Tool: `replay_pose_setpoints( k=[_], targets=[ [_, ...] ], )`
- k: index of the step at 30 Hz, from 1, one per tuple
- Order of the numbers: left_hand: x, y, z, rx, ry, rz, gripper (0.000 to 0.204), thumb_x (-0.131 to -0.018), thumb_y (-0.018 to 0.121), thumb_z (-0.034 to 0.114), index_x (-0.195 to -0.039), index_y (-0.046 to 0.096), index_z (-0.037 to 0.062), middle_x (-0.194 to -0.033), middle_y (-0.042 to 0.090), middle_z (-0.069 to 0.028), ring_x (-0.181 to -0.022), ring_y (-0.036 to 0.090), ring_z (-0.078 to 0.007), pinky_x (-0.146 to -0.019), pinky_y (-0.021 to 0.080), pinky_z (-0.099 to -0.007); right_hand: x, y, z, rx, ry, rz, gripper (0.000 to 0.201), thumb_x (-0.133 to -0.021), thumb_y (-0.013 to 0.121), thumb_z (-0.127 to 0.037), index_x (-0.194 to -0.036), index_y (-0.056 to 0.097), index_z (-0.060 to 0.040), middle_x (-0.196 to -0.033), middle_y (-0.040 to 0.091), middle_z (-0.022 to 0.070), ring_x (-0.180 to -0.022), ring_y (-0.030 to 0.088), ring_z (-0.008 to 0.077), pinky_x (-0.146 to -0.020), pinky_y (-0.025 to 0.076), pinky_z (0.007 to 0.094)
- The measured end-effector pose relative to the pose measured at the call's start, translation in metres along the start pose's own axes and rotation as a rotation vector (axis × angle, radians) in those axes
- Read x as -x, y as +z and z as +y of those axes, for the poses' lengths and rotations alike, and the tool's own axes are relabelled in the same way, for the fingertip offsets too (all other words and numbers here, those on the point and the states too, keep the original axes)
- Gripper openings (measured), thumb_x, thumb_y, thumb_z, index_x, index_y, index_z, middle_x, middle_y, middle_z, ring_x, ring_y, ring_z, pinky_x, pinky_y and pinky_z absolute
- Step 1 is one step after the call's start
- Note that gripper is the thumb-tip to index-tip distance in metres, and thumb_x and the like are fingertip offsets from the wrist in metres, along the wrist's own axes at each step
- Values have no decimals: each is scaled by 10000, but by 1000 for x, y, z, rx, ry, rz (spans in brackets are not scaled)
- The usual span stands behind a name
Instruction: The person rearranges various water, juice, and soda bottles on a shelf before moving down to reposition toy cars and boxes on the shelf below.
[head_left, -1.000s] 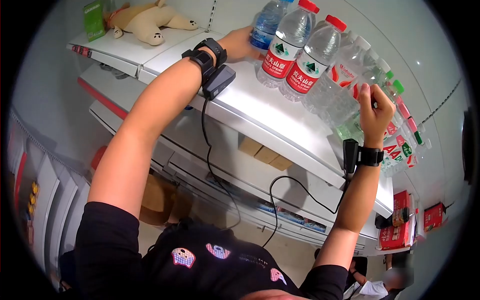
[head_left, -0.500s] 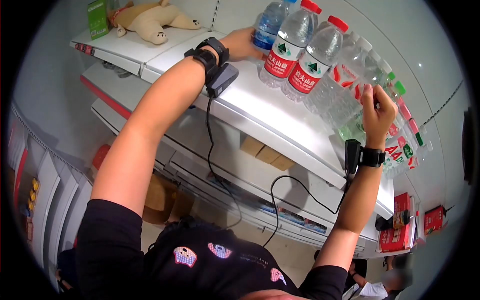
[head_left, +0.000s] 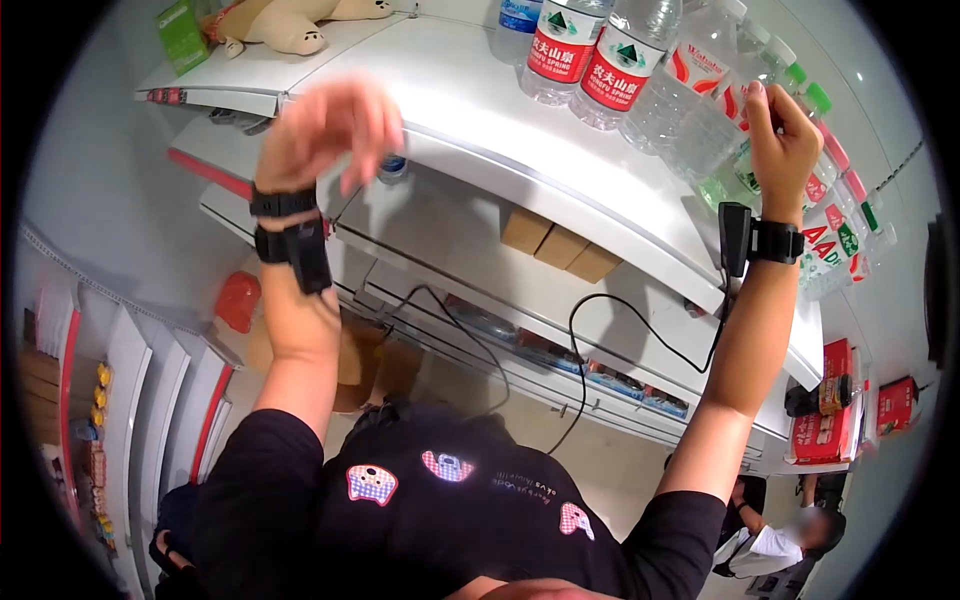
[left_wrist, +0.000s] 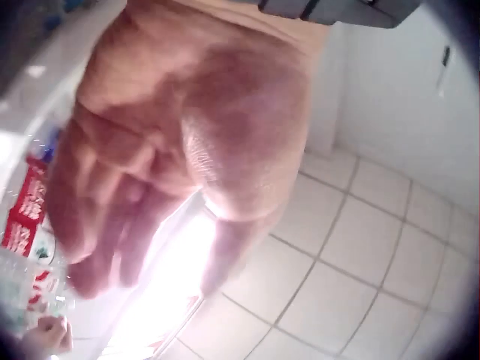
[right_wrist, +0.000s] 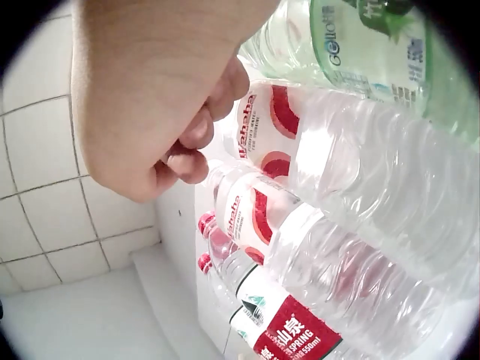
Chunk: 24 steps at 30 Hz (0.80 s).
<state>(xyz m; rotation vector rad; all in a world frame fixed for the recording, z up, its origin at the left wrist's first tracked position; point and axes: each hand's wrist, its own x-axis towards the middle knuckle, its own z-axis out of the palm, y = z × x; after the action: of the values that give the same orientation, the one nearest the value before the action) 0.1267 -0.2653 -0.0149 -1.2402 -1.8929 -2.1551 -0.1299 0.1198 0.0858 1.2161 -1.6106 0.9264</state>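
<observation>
My left hand (head_left: pixel 328 128), blurred, is in front of the shelf edge with loosely bent fingers and nothing in it. Its palm and spread thumb fill much of the left wrist view. To its right on the white shelf (head_left: pixel 455 95) stand a blue-label water bottle (head_left: pixel 519 16) and two red-label water bottles (head_left: pixel 562 48), their tops cut off. My right hand (head_left: pixel 786 148) is raised beside the bottle row with its fingers curled in and the thumb up, holding nothing visible. Near its fingers in the right wrist view are Wahaha water bottles (right_wrist: pixel 259 217) and a green-tinted bottle (right_wrist: pixel 367 52).
A plush dog (head_left: pixel 285 28) and a green box (head_left: pixel 181 38) occupy the shelf's left end. Cardboard boxes (head_left: pixel 560 246) sit on a lower shelf. A black cable (head_left: pixel 575 345) loops from the right wrist. Another person (head_left: pixel 765 545) is at lower right.
My left hand has left the blue-label bottle and pulled back to the left, off the shelf top. The right hand keeps its curled pose. The head view has shifted, with the bottles now higher.
</observation>
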Motion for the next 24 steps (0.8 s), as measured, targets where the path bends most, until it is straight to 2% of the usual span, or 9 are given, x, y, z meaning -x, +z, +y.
replay_pose_setpoints(
  k=[2, 6, 9, 11, 12, 14, 15, 19, 24],
  targets=[
    [25, 16, -31, -108, -312, -163, 521, -947, 617, 469, -1042, 652, -42, -1147, 666, -175, -821, 691, -187, -643, 557, -288, 0, 0, -3, 4, -9, 9, 346, -931, 666, -195, -680, 533, 3, -551, 348, -13, -535, 317, 49, -496, 272, 231],
    [68, 4, -131, -144, -899, 519, 401, -900, 724, 307, -1053, 656, -58, -1030, 702, -173, -797, 687, -170, -634, 557, -271, 0, 0, 0, 6, -29, -8, 329, -926, 666, -195, -690, 545, -1, -548, 355, -2, -535, 320, 54, -497, 278, 232],
    [105, -57, -197, -446, -985, 896, 393, -832, 796, 270, -1071, 667, -15, -1034, 709, -126, -855, 681, -186, -647, 536, -274, 1, 0, 2, 1, -6, -5, 320, -923, 664, -192, -695, 546, 0, -549, 359, 2, -534, 323, 58, -497, 282, 233],
    [94, -65, -206, -1144, -745, 1455, 518, -699, 878, 276, -1059, 655, -22, -937, 710, -116, -819, 673, -248, -707, 542, -337, 1, 0, 4, -5, 9, 9, 317, -921, 663, -190, -698, 546, 2, -551, 360, 3, -534, 324, 59, -496, 283, 235],
    [89, -71, -207, -1145, -733, 1455, 518, -699, 878, 276, -1059, 655, -22, -937, 710, -116, -819, 673, -248, -707, 542, -337, 1, 0, 4, 18, -10, 11, 312, -921, 663, -184, -700, 547, 4, -553, 361, -1, -535, 324, 58, -494, 283, 236],
    [77, -84, -210, -1391, -175, 1113, 594, -630, 905, 270, -1073, 645, -29, -948, 709, -163, -850, 677, -322, -795, 545, -368, -2, -2, 2, 46, -36, 13, 307, -921, 662, -179, -702, 548, 5, -555, 361, -4, -536, 325, 56, -493, 284, 237],
    [75, -88, -216, -1007, -257, 1133, 656, -596, 916, 266, -1111, 641, -33, -1010, 711, -205, -925, 682, -358, -869, 535, -388, -1, -3, -1, 15, -24, 9, 306, -919, 664, -176, -701, 549, 6, -555, 363, -5, -537, 326, 55, -491, 286, 237],
    [94, -131, -251, -932, -524, 1313, 649, -619, 912, 208, -1169, 647, -13, -1133, 711, -183, -1036, 686, -307, -897, 534, -372, -1, -5, -2, -3, -4, 5, 310, -909, 671, -169, -689, 542, 8, -546, 376, 1, -535, 335, 54, -486, 296, 238],
    [82, -61, -208, -1010, -483, 1173, 640, -643, 925, 255, -1156, 653, -12, -1050, 736, -147, -974, 707, -249, -883, 539, -361, -2, -8, -6, 46, -18, -19, 314, -906, 671, -172, -684, 547, 12, -533, 388, 19, -521, 343, 65, -481, 311, 241]
  ],
)
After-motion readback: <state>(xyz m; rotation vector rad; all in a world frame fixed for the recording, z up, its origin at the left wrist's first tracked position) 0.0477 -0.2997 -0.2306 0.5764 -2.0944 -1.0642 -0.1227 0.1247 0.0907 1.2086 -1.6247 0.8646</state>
